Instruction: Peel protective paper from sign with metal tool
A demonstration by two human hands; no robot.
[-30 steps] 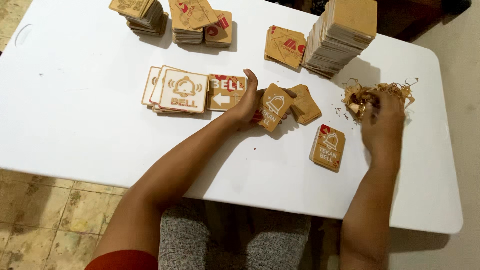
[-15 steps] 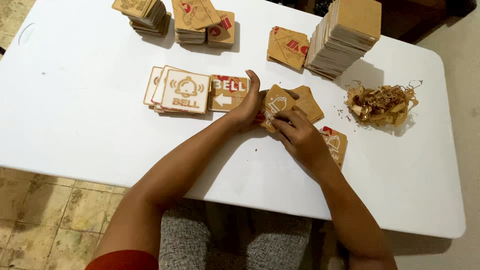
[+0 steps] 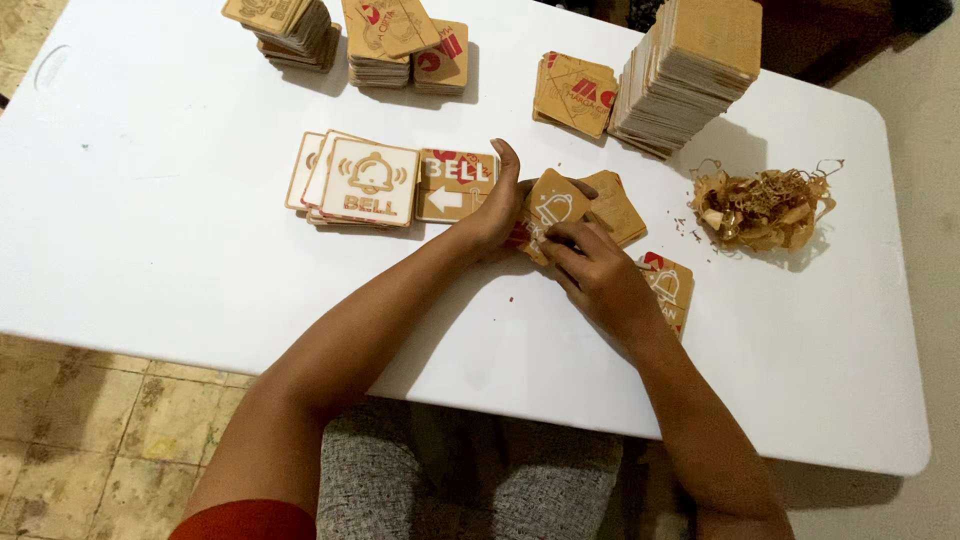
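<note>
A small brown square sign with a white bell picture (image 3: 556,206) is tilted up off the white table (image 3: 180,250). My left hand (image 3: 497,205) grips its left edge, thumb raised. The fingers of my right hand (image 3: 598,272) press on the sign's lower right corner. Under and behind it lie two more brown squares (image 3: 614,208). Another bell sign (image 3: 674,288) lies flat by my right wrist, partly covered by the hand.
Left of my hands lie a fanned stack of white bell signs (image 3: 364,182) and a brown arrow sign (image 3: 454,186). A tall stack of brown boards (image 3: 692,70) stands at the back right, shorter stacks (image 3: 388,40) at the back left. A heap of peeled scraps (image 3: 762,208) lies to the right.
My right hand came back from the scrap heap to the tilted sign and now touches it. My left hand stayed on the sign.
</note>
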